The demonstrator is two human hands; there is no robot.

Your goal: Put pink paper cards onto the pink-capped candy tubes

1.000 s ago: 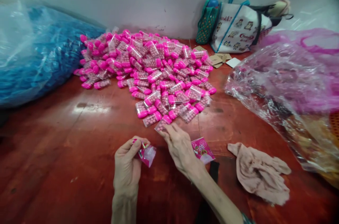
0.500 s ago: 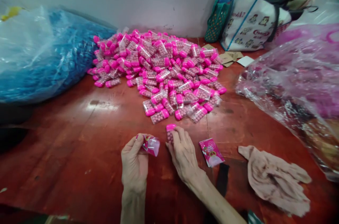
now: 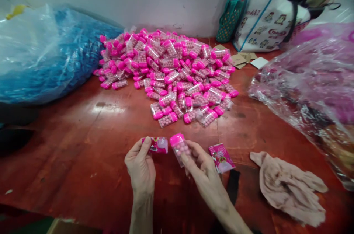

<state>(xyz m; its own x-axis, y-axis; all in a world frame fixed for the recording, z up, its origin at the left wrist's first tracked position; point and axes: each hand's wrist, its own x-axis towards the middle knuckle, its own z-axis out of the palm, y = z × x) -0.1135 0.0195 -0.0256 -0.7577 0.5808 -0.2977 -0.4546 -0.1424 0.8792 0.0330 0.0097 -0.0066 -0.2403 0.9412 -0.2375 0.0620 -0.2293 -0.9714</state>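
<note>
Between its thumb and fingers, my left hand [image 3: 142, 164] pinches a pink printed sleeve [image 3: 159, 145], whose free end points right. My right hand [image 3: 200, 162] is closed on a clear container [image 3: 181, 147] with a pink cap and pink beads inside; it is tilted, cap up, just right of the sleeve and apart from it. Beyond both hands lies a large pile of similar pink-capped containers [image 3: 171, 62]. A flat stack of pink printed sleeves [image 3: 221, 158] rests on the red table right of my right hand.
A beige cloth [image 3: 287, 186] and a black strip [image 3: 233, 186] lie at the right. Blue-filled plastic bags [image 3: 55, 57] stand at the left, a pink-filled plastic bag [image 3: 309, 75] at the right. Cardboard pieces [image 3: 240, 60] and a white tote bag [image 3: 262, 24] are near the wall.
My right hand has lifted the container off the table and turned it, showing more of its beads. The sleeve in my left hand has turned to lie more level.
</note>
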